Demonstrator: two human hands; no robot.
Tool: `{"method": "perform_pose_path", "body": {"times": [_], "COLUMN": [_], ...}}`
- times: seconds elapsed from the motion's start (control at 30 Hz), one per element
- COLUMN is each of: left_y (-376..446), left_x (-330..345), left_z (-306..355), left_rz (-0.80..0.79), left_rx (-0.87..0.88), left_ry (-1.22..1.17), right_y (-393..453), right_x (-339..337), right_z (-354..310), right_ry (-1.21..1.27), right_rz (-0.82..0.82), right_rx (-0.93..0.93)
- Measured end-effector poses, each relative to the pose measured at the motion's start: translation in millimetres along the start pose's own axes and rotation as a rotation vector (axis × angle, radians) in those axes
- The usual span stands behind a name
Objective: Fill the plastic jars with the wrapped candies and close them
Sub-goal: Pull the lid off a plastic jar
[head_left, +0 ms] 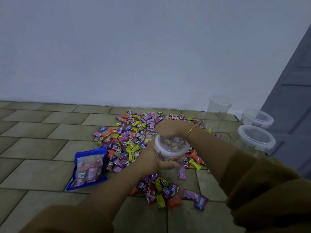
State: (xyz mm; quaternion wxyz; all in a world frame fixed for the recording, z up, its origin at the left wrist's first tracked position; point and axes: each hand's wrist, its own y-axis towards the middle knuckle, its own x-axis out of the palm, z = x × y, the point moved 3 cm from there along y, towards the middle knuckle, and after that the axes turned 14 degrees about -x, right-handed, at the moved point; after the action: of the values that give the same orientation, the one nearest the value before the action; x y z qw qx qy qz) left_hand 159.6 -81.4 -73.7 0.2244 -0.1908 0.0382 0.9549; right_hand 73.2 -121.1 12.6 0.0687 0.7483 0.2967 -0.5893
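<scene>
A clear plastic jar [170, 158] with a white-rimmed lid on top and a few candies inside is held above a wide heap of colourful wrapped candies [134, 137] on the tiled floor. My left hand [157, 163] grips the jar's side from the left. My right hand [168, 129] rests over the far edge of the lid, fingers curled down around its rim. More candies [166, 190] lie in a smaller pile near me.
A blue candy bag [89, 167] lies on the floor to the left. At the right stand an open clear jar [217, 111] by the wall and two lidded clear jars [257, 118] [255, 138]. A grey door is at the far right.
</scene>
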Motion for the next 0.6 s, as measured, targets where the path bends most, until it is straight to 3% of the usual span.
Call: {"method": "perform_pose_path", "body": {"times": [0.2,0.6], "left_y": [-4.0,-6.3], "left_x": [4.3,6.1], "left_z": [3.7,6.1], "left_rz": [-0.008,0.036], "left_rx": [0.028,0.091], "left_ry": [-0.002,0.041], "right_y": [1.7,-4.7], "right_x": [1.7,2.2], "right_z": [6.4,0.7], "right_ry": [0.048,0.138], "right_rz": [-0.116,-0.084], "right_rx": [0.040,0.105]}}
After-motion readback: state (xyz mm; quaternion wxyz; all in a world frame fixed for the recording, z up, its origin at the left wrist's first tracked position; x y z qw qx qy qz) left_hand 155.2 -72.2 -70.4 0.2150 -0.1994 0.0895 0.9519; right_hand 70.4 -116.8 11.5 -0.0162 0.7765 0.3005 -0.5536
